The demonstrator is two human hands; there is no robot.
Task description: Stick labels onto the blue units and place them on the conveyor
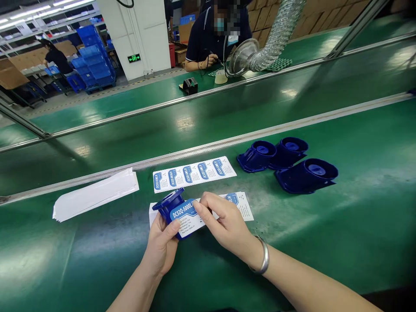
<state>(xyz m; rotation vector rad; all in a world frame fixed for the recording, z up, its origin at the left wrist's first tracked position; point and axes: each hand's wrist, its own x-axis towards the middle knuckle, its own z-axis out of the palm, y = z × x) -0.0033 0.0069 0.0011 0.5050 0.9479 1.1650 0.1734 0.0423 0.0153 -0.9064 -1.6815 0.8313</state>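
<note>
My left hand (163, 242) grips a dark blue plastic pump housing (170, 201), its round flanged end pointing up and to the left. Across the housing's side lies a blue-and-white label (185, 214) printed "DC52Q-5000L". My left thumb presses the label's lower left part. My right hand (227, 221) pinches the label's right end between thumb and fingers. Whether that end touches the housing is hidden. Beneath both hands a sheet of labels (243, 206) lies on the green work surface (107, 268), partly covered.
Farther back lies another label sheet (195, 173). White paper strips (97, 195) are stacked at left. Three blue housings (308, 175) stand at right. A metal rail (208, 145) crosses behind them. Beyond it a co-worker (208, 39) sits near a flexible silver duct (279, 34).
</note>
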